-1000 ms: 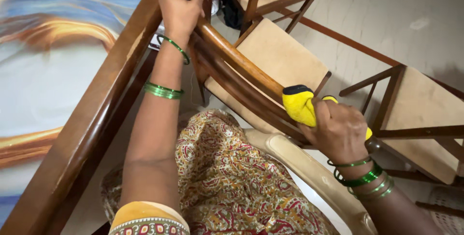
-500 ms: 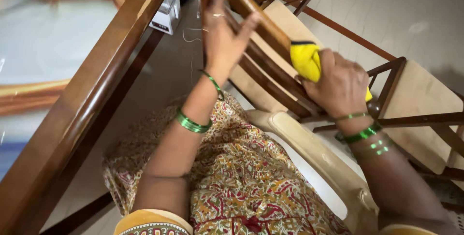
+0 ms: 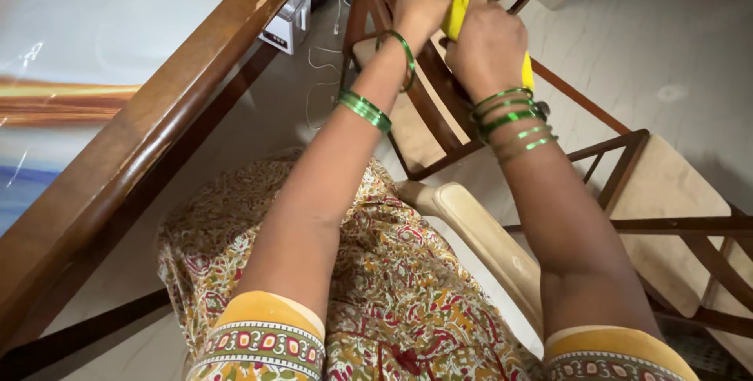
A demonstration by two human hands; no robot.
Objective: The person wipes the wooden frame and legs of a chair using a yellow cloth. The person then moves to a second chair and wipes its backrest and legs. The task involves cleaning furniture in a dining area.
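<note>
Glossy varnished wooden chair (image 3: 439, 107), soft yellow cloth (image 3: 457, 14), smooth plastic armrest (image 3: 486, 240)

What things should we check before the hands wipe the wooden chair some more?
1. Yellow cloth held in the right hand: ok.
2. Cloth pressed on the wooden chair back: ok.
3. Left hand steadying the chair's top: ok.
4. Green bangles away from the cloth: ok.
5. Loose cables on the floor away from the chair legs: cannot tell.
6. Which parts are already wiped: cannot tell.
</note>
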